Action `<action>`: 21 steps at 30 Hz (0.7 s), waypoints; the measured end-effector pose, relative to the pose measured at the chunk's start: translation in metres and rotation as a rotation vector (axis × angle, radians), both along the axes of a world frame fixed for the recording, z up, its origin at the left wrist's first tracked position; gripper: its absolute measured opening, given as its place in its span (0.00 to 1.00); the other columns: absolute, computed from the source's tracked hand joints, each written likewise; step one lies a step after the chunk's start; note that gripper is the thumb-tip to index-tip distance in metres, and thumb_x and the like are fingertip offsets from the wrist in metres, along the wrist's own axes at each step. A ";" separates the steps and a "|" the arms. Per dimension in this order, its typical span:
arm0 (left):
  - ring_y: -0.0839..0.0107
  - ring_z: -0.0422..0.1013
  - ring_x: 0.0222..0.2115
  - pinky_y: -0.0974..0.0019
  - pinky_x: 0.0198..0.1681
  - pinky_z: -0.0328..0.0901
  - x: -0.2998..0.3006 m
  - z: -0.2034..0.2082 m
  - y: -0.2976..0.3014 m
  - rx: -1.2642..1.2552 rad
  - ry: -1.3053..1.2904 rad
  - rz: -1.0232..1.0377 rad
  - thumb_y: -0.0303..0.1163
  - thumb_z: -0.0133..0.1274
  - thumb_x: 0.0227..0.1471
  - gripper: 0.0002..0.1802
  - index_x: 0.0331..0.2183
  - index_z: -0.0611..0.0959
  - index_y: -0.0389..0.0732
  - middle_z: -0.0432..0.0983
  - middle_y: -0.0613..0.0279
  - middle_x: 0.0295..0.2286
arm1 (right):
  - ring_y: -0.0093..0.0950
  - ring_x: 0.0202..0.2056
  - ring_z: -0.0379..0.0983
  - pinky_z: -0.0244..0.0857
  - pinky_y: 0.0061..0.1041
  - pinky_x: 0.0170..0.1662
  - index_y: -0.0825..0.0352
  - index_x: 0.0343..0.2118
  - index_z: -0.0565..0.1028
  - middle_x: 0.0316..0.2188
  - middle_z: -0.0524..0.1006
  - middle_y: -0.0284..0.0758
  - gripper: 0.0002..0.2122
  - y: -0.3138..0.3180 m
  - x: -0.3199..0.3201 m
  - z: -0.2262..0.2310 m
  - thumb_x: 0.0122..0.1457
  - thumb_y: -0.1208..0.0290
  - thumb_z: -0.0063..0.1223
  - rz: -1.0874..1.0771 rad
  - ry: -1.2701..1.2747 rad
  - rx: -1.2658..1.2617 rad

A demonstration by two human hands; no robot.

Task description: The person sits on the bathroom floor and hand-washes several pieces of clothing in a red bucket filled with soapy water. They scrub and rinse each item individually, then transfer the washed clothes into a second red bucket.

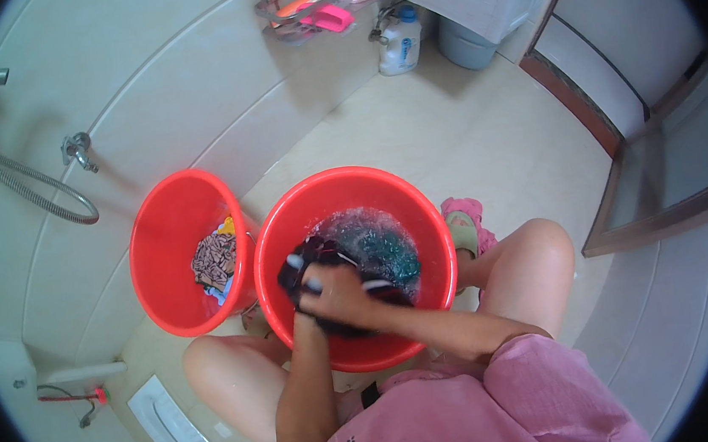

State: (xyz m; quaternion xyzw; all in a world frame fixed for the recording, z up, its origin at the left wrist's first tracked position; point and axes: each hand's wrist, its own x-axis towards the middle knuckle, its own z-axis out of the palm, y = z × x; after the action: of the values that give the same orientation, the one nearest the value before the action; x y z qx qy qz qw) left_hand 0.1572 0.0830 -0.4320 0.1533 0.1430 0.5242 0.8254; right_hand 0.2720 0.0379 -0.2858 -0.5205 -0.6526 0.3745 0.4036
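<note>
A large red basin (348,175) stands on the floor between my knees, with foamy water (350,221) in it. Dark green cloth (391,253) lies under the water. Over the near left part of the basin, my right hand (337,292) is closed on a bunched black garment (323,251) with white stripes. My left forearm (306,358) reaches up to the same garment. The left hand (305,319) is mostly covered by the right hand and the fabric, so its fingers do not show. White foam clings to the garment and my right hand.
A tilted red bucket (163,231) holding patterned clothes (215,260) touches the basin's left side. A hose (35,188) and tap (79,152) are on the left wall. A wire shelf (329,6), white jug (399,44) and grey bucket (467,46) stand farther back. Pink cloth (480,222) lies by my right foot.
</note>
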 end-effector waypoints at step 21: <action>0.65 0.68 0.42 0.58 0.44 0.66 0.036 0.044 -0.014 -0.582 0.902 -0.048 0.36 0.59 0.49 0.41 0.59 0.55 0.48 0.69 0.63 0.45 | 0.46 0.53 0.64 0.61 0.46 0.52 0.56 0.59 0.57 0.55 0.60 0.45 0.32 0.054 0.081 -0.096 0.50 0.61 0.57 0.286 -1.011 -0.490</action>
State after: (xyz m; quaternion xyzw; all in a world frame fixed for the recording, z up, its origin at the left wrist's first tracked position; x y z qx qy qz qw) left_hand 0.1931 0.0685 -0.3877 0.1315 0.6194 0.3260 0.7020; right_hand 0.3534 0.0919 -0.3820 -0.6197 -0.7224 0.2702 -0.1452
